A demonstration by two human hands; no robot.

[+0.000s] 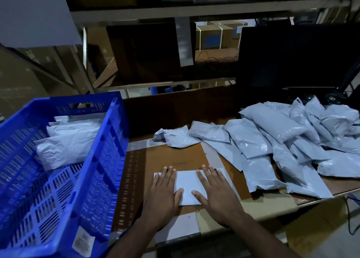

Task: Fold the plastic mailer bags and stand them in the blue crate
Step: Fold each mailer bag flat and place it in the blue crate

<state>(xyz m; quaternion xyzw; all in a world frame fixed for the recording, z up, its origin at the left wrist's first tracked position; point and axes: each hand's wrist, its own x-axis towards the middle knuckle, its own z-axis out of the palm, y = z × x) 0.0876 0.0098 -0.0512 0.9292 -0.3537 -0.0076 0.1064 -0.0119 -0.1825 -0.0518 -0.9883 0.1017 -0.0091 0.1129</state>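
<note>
Head view: mailer bag (188, 187) under both flat hands (left hand (165, 191), right hand (216, 193)).

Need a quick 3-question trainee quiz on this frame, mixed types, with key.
1. True or false: both hands lie flat on one mailer.
2. The unfolded pile lies to which side of the hands: A left, B right?
3. Fill in: the finished mailers stand at the ___ end of the crate.

Key: 1 true; 2 B; 3 far.
</note>
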